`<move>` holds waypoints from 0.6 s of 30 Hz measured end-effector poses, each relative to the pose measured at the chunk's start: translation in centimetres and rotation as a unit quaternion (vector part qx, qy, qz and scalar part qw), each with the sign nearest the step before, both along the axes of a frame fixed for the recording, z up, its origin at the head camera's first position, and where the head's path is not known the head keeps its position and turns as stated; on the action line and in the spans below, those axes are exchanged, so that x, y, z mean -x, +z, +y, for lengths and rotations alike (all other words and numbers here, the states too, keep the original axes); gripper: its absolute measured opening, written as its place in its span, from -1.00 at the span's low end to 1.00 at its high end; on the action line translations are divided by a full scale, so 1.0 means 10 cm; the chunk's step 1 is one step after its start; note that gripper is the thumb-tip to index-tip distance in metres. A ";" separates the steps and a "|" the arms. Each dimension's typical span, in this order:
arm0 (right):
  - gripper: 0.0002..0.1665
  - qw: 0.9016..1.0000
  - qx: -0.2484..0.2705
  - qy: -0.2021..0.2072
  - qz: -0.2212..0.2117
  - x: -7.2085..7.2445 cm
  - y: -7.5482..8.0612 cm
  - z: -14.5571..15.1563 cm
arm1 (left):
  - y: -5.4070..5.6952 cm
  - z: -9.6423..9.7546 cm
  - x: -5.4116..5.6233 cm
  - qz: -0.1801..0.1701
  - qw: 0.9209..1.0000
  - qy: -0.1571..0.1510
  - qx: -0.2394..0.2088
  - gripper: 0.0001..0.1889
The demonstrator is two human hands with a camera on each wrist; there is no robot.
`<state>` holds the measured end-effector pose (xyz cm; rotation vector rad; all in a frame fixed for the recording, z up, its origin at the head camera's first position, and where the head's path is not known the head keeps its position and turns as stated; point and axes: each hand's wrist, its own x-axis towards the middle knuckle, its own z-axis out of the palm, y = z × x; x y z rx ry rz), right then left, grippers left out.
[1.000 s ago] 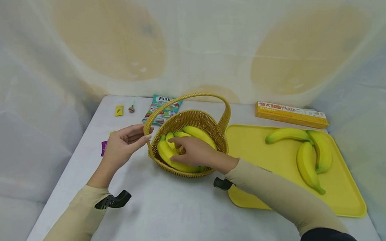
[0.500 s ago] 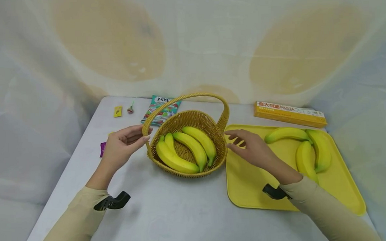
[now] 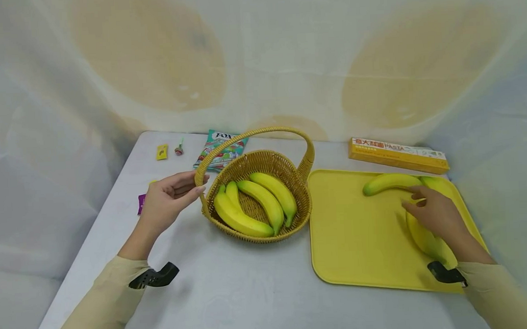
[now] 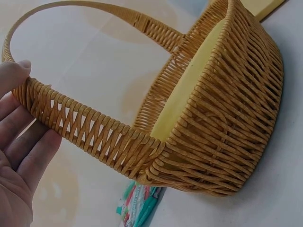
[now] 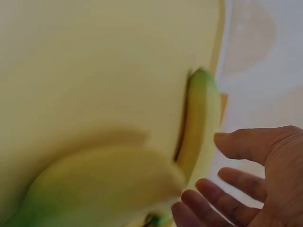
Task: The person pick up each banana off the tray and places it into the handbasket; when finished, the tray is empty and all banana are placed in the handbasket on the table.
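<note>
A wicker basket (image 3: 257,239) with an arched handle (image 3: 268,130) stands mid-table, several bananas (image 3: 265,203) lying inside it. My left hand (image 3: 165,203) pinches the left base of the handle; the left wrist view shows the thumb (image 4: 16,73) on one side and fingers on the other. Above the right part of the yellow tray (image 3: 355,234), my right hand (image 3: 442,215) reaches over bananas with nothing in its grip. One banana (image 3: 388,182) lies along the tray's back and another (image 3: 425,238) lies beneath the hand, which partly covers a third. The right wrist view shows thumb and fingers (image 5: 236,189) spread apart.
Behind the tray lies a pasta box (image 3: 397,156). A teal snack bag (image 3: 220,149) sits behind the basket. At the left are a lollipop (image 3: 179,149), a yellow packet (image 3: 162,151) and a purple packet (image 3: 141,204). Fabric walls border the table's back and sides.
My right hand has withdrawn from the basket and travelled right to the bananas on the tray. The left hand stays at the handle, and the basket has not moved.
</note>
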<state>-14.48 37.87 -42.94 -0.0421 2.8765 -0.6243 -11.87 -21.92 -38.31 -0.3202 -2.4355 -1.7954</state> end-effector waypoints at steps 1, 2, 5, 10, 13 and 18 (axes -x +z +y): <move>-0.17 1.000 -0.005 -0.006 -0.008 -0.01 0.00 0.06 | 0.00 0.00 0.00 0.000 1.000 0.000 0.000 -0.62; -0.15 1.000 -0.011 -0.010 -0.017 -0.02 0.00 0.11 | 0.00 0.00 0.00 0.001 1.000 0.000 0.000 -0.63; -0.12 0.999 -0.031 -0.011 -0.038 -0.04 0.00 0.19 | 0.01 0.00 0.00 0.000 1.000 0.000 0.001 -0.63; 0.00 0.995 -0.043 -0.010 -0.090 -0.04 0.00 0.24 | 0.01 0.00 -0.01 -0.006 1.000 0.000 -0.002 -0.62; 0.04 0.993 -0.043 -0.012 -0.105 -0.04 -0.01 0.25 | 0.01 0.00 -0.01 -0.009 1.000 0.001 -0.002 -0.62; 0.04 0.995 -0.037 0.001 -0.097 -0.06 -0.01 0.21 | 0.01 0.01 -0.01 -0.007 1.000 0.002 -0.002 -0.62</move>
